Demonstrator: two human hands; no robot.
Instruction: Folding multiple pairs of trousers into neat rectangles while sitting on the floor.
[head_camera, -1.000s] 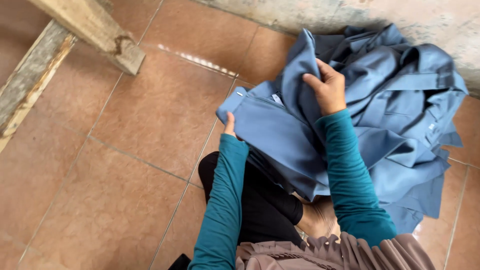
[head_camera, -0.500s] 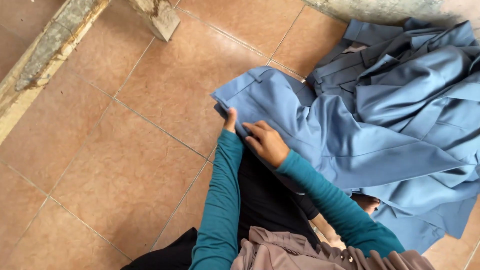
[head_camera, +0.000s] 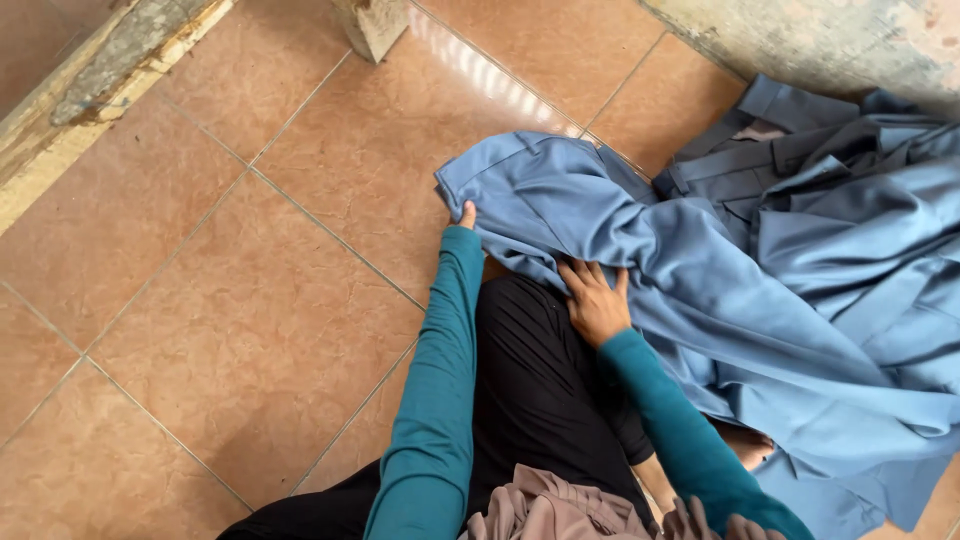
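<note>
One view only — a camera on the person's head, looking steeply down and slightly forward. It sits close above the lap and arms, taking in the tiled floor (head_camera: 250, 330), blue clothes (head_camera: 800, 300) at right — and a wall base (head_camera: 800, 40) at top.

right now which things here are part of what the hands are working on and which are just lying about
In hand:
- blue garment, spread on the floor tiles
- left hand, at its edge
- right hand, flat on the cloth

Lying about:
- pile of blue clothes by the wall
- wooden beam
- post foot
</note>
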